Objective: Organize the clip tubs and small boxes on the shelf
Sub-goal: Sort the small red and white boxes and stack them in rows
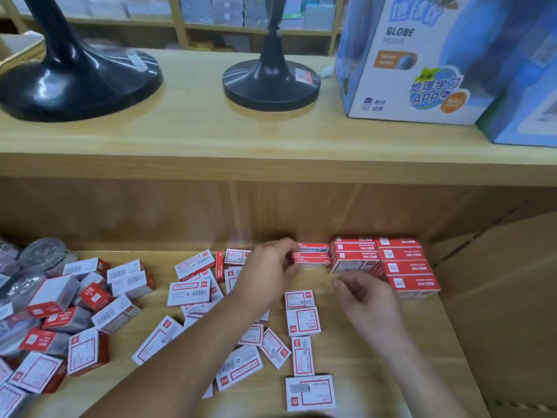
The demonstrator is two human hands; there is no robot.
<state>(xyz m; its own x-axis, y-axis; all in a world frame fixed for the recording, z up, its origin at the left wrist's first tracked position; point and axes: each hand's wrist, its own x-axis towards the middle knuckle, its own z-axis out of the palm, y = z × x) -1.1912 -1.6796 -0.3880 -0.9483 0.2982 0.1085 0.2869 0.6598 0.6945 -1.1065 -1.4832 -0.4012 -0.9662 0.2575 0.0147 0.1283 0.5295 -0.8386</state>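
Fingers (283, 245) of my left hand (266, 268) are pinching stacked boxes (312, 258) mid-frame; my right hand (369, 298) is hovering, grip impossible to tell.

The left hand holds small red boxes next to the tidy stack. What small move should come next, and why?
Probably press the red boxes in the left hand rightward, flush against the tidy stack. They lie beside it at the back, and the right hand hovers near, seemingly empty, free to steady it.
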